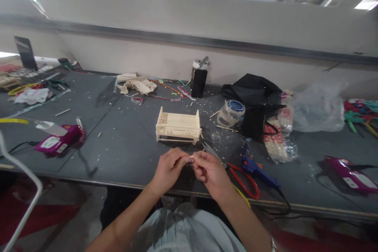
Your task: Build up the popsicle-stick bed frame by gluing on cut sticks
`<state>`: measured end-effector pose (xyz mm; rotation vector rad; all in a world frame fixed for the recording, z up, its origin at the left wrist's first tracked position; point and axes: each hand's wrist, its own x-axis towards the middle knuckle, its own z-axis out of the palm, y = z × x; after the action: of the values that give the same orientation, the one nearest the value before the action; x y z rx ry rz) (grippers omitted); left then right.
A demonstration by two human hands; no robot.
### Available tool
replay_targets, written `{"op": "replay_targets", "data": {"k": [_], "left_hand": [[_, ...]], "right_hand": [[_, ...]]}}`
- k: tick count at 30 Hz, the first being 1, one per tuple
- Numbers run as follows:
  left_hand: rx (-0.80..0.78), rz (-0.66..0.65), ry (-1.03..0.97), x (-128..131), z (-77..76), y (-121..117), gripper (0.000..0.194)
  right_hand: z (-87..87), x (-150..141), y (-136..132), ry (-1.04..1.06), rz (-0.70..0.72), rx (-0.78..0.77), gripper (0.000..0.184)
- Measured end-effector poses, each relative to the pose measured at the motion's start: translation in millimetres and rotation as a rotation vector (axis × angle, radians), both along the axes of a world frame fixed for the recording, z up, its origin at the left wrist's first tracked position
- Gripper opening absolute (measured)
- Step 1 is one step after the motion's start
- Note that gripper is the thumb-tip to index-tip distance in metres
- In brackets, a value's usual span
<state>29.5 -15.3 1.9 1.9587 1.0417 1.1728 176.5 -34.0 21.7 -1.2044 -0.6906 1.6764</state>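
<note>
My left hand (pixel 169 167) and my right hand (pixel 208 171) meet over the near edge of the grey table (pixel 124 153). Both are closed in a pinch on a small pale wooden piece (pixel 190 159) held between their fingertips. Just beyond them stands a small bed-like frame built of pale wooden sticks (pixel 178 126). Red-handled scissors (pixel 236 173) lie right of my right hand, their blades pointing toward the frame.
A blue glue gun (pixel 256 167) lies right of the scissors. A round lidded jar (pixel 232 112), a black bag (pixel 254 104), packs of sticks (pixel 276 139) and a dark bottle (pixel 199 78) stand farther back. Magenta devices (pixel 60 139) (pixel 348 173) lie at both sides. Wood chips litter the table.
</note>
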Motion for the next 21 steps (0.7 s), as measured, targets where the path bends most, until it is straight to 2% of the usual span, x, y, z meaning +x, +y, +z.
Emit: {"op": "replay_targets", "data": {"k": [5, 7, 10, 13, 15, 18, 21], "left_hand": [[-0.270, 0.115, -0.039, -2, -1.8, 4, 0.030], [-0.320, 0.124, -0.043, -3, -2.4, 6, 0.033], [-0.320, 0.108, -0.024, -2, -1.4, 6, 0.034], [-0.312, 0.084, -0.009, 0, 0.0, 6, 0.032], [-0.291, 0.046, -0.014, 1, 0.2, 5, 0.031], [-0.249, -0.005, -0.013, 1, -0.8, 4, 0.032], [-0.228, 0.075, -0.006, 0, -2.1, 3, 0.035]], "right_hand": [[-2.5, 2, -3, -0.095, -0.086, 0.089, 0.029], [-4.3, 7, -6, -0.167, -0.102, 0.120, 0.023], [-6.2, 14, -10, -0.469, -0.036, 0.256, 0.013], [-6.0, 15, -11, -0.795, 0.013, 0.444, 0.025], [-5.2, 12, -9, -0.811, 0.030, 0.495, 0.030], [-4.5, 7, -4, -0.849, 0.062, 0.576, 0.017], [-4.7, 6, -2, -1.031, 0.064, 0.659, 0.017]]}}
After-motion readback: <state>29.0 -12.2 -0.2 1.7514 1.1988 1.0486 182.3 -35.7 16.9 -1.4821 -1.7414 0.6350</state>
